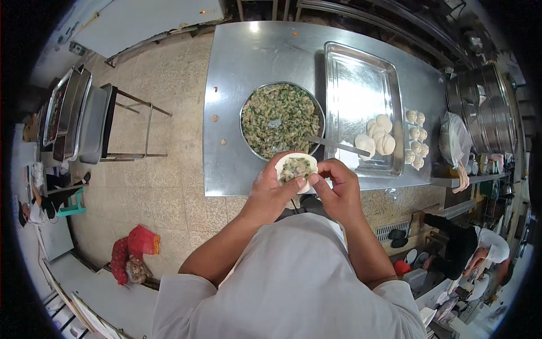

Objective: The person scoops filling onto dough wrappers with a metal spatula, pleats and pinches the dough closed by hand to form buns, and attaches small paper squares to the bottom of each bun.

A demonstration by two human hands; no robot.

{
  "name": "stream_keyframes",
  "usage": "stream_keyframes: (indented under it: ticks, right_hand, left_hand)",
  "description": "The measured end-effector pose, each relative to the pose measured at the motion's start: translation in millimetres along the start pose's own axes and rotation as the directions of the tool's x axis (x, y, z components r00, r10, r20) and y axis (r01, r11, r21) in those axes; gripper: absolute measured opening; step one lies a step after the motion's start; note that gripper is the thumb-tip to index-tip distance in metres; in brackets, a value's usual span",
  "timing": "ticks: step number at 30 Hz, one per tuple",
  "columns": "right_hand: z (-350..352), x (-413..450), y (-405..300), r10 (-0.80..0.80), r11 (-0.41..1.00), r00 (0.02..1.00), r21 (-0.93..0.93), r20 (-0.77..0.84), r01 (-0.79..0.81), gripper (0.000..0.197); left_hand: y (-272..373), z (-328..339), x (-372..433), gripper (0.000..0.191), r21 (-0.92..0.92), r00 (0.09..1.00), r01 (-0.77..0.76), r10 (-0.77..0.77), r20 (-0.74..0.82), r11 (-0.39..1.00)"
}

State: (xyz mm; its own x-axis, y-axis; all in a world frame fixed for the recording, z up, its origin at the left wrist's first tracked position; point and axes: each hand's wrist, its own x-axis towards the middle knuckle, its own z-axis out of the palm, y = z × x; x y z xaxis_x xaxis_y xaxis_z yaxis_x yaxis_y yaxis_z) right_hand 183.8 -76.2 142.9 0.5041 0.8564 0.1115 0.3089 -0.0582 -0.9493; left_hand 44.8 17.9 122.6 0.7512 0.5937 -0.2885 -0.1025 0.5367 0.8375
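Observation:
A round dough wrapper (296, 169) with a mound of green-flecked filling lies cupped in my left hand (273, 184), the thumb resting at its near edge. With thumb and forefinger my right hand (336, 184) pinches the wrapper's right rim. Just beyond them stands a wide metal bowl (241, 123) of chopped filling (279, 114). A flat metal spatula (338, 146) leans out of that bowl, its end over the tray. Several flat dough rounds (377, 135) overlap in the near part of a rectangular metal tray (362, 63).
Pleated buns (416, 135) stand in small groups right of the tray on the steel table (262, 46). Stacked steamers (482, 110) and a plastic-covered container (454, 137) are at the far right. One person (461, 245) bends at lower right; another (42, 207) sits at left. Red mesh sacks (131, 250) lie on the floor.

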Motion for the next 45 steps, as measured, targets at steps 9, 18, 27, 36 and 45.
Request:
stream_keyframes:
  ticks: [9, 18, 27, 36, 45]
  right_hand:
    - [-9, 4, -14, -0.020, 0.995, 0.999, -0.093, 0.045, 0.024, 0.010]
    - [-17, 1, -13, 0.031, 0.990, 0.993, -0.141, 0.114, -0.015, 0.008]
    - [-24, 4, -9, 0.056, 0.973, 0.980, -0.229, 0.191, -0.011, 0.006]
    - [-12, 7, -6, 0.046, 0.987, 0.986, -0.159, 0.158, -0.021, 0.009]
    - [-7, 6, -9, -0.014, 0.988, 1.000, -0.153, 0.026, 0.017, 0.005]
  left_hand:
    - [5, -6, -1, 0.046, 0.130, 0.997, 0.036, -0.045, 0.069, 0.991]
    - [22, -8, 2, 0.050, 0.280, 0.960, 0.150, -0.207, 0.189, 0.948]
    - [31, -3, 6, 0.053, 0.259, 0.935, 0.211, -0.272, 0.228, 0.943]
    - [11, -13, 10, 0.051, 0.573, 0.970, -0.031, -0.113, 0.214, 0.819]
    - [-26, 15, -5, 0.032, -0.437, 0.986, 0.161, -0.162, 0.034, 0.885]
